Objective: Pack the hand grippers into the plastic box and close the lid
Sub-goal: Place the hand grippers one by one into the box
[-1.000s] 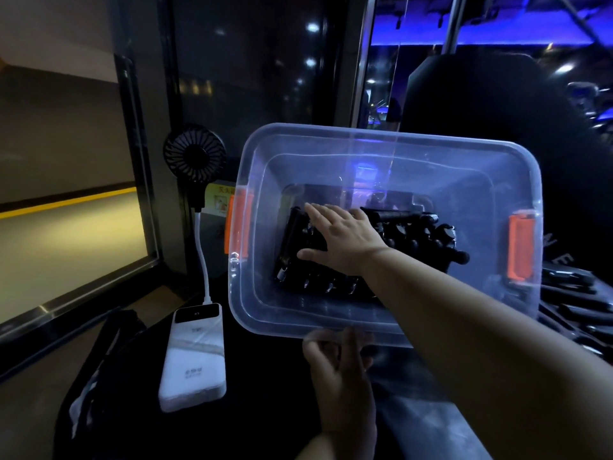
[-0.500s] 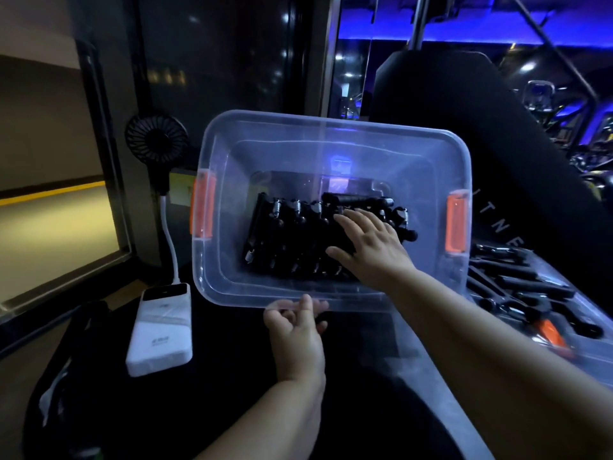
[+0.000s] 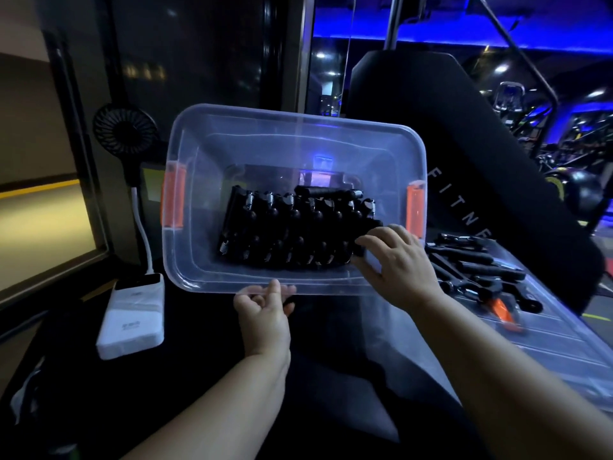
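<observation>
1. Now the left hand (image 3: 263,313) is gripping the near rim of the clear plastic box (image 3: 298,134), fingers curling round the edge. It is holding the box tipped up so its open side is facing the camera.
2. Inside, the hand grippers (image 3: 292,237) are lying packed in a tight black row against the box floor, with springs glinting along the top.
3. Meanwhile the right hand (image 3: 394,263) is reaching into the box at the row's right end, fingers and thumb curling round the endmost gripper.
4. Each short end of the box is carrying an orange clip, the left latch (image 3: 174,200) and the right latch (image 3: 415,210).
5. Off to the right, the clear lid (image 3: 547,340) is lying flat with loose grippers (image 3: 474,263) piled on it.
6. Over on the left, a white power bank (image 3: 132,317) is lying near the box, its cable running up to a small black fan (image 3: 125,134).
</observation>
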